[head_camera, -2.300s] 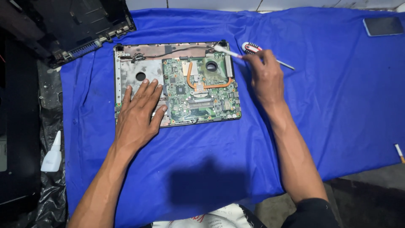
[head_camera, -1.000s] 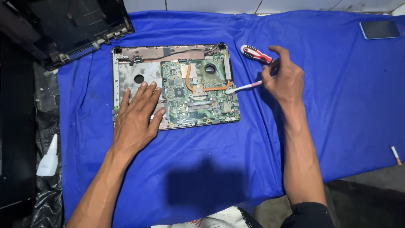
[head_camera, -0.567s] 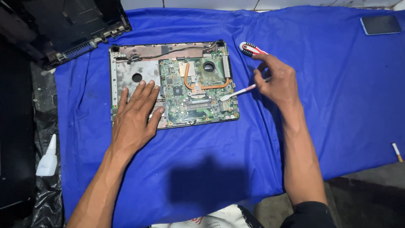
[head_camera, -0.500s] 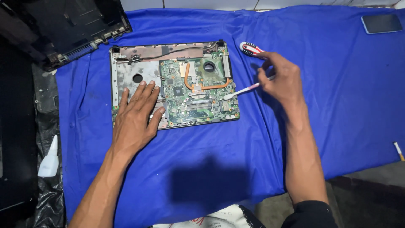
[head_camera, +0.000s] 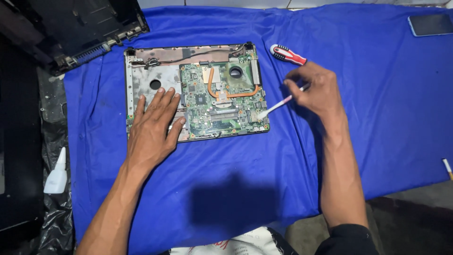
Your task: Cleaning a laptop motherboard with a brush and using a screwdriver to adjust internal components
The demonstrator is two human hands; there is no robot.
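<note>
An opened laptop base (head_camera: 141,75) with a green circuit board (head_camera: 222,101) and copper heat pipe lies on a blue cloth (head_camera: 264,170). My left hand (head_camera: 153,130) rests flat on the base's left part, fingers spread, touching the board's edge. My right hand (head_camera: 317,89) grips a thin white brush (head_camera: 273,107). The brush's head touches the board's lower right corner.
A red, white and black screwdriver (head_camera: 288,54) lies just above my right hand. A black laptop cover (head_camera: 71,28) sits at the top left, a phone (head_camera: 428,24) at the top right. A small white bottle (head_camera: 56,172) lies at the left on black plastic.
My right hand swung the brush from the board's top right, near the fan hole, down to its lower right corner. My left hand stayed flat on the base.
</note>
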